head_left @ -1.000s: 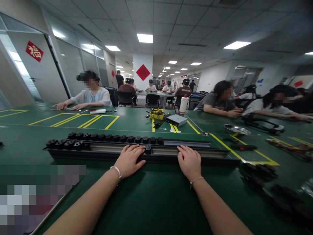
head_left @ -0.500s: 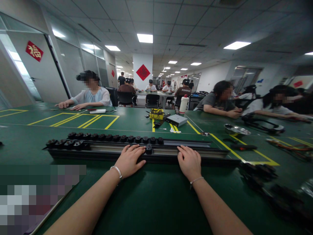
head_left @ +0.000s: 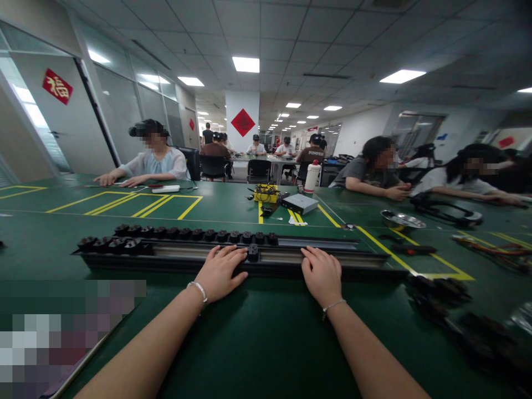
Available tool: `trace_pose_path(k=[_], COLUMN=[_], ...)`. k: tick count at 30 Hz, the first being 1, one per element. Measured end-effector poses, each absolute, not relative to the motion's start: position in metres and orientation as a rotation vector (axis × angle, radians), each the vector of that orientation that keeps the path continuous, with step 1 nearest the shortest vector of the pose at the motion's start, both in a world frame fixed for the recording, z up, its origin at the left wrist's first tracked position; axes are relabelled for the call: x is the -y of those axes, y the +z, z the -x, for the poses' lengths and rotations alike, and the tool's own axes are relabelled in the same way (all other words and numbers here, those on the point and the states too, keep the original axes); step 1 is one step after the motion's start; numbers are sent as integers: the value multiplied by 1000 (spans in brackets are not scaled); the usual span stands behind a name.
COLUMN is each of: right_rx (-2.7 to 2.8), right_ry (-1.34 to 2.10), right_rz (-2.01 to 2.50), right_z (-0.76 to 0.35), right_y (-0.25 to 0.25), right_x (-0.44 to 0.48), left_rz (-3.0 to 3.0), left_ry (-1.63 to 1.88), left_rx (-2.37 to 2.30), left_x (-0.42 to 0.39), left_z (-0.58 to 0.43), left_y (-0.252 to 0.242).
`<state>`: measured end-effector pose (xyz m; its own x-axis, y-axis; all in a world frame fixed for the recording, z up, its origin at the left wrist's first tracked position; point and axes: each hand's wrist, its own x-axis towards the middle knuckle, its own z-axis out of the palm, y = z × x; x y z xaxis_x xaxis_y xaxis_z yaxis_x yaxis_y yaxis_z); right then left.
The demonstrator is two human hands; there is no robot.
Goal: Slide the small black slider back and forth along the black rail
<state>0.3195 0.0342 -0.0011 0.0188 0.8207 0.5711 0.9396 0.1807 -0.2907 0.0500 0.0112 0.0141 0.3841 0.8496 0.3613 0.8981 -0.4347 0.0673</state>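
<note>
Two long black channel rails lie side by side across the table; the near rail (head_left: 274,270) is in front of the far rail (head_left: 320,243). My left hand (head_left: 222,271) rests flat on the near rail, fingers stretched out. Its fingertips are beside a single small black socket-like module (head_left: 252,253) seated in the channel; contact is unclear. Farther right, my right hand (head_left: 324,274) lies on the same rail with fingers extended and nothing held. Several more black modules (head_left: 124,245) fill the near rail's left end. A row of them (head_left: 210,235) runs along the far rail.
Loose black modules (head_left: 440,291) lie at right, near a metal bowl (head_left: 403,220) and a dark tool with a red spot (head_left: 418,250). Ahead stand a grey box (head_left: 300,204), a yellow container (head_left: 266,193) and a white bottle (head_left: 311,178). Other people sit around the table.
</note>
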Motion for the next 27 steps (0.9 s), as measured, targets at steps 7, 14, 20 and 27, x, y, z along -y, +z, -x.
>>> trace_pose_path(k=[7, 14, 20, 27], right_rx=[1814, 1804, 1804, 1810], right_ry=[-231, -275, -269, -244], right_rz=[1664, 1649, 1654, 1654], right_z=[-319, -320, -320, -320], right_y=[-1, -3, -3, -2], right_x=[-34, -35, -36, -35], left_rz=[2504, 2506, 2503, 2511], left_ry=[-496, -468, -462, -460], left_rx=[1590, 1600, 1599, 1595], left_x=[-11, -10, -10, -12], left_z=[-51, -51, -51, -50], left_y=[15, 14, 14, 12])
